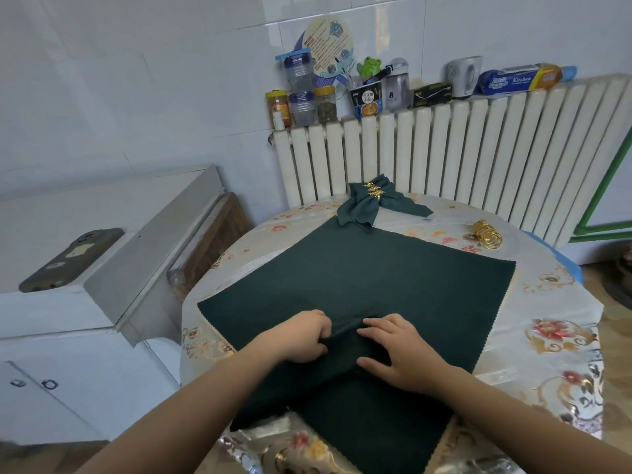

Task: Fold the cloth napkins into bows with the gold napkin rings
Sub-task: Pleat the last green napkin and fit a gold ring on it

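Round table [547, 302], covered by a floral, glossy cloth; set close against a white radiator [478, 148]. A low white cabinet [68, 319] is seen to the left of the table, with a phone [70, 260] laid face down on its top.

Dark green napkin [359, 275] is spread flat over most of the tabletop, one corner pointed toward the far edge, the near corner hung over the near edge. A raised fold is gathered in the cloth near its near-centre.

Left hand [302, 336]: fingers curled, the fold of the napkin pinched between them. Right hand [396, 354]: fingers fairly straight and spread, laid flat on the napkin just right of the fold, thumb pressed against the cloth. The two hands are set just beside each other, apart.

Finished bow napkin [372, 203], same green, is placed at the far edge, touching the far corner of the flat napkin; gold rings are fitted round its middle.

Loose gold napkin rings [487, 234] are piled at the far right of the table, well apart from the hands.

Jars, bottles and a box of kitchen wrap [523, 78] are lined along the radiator top.
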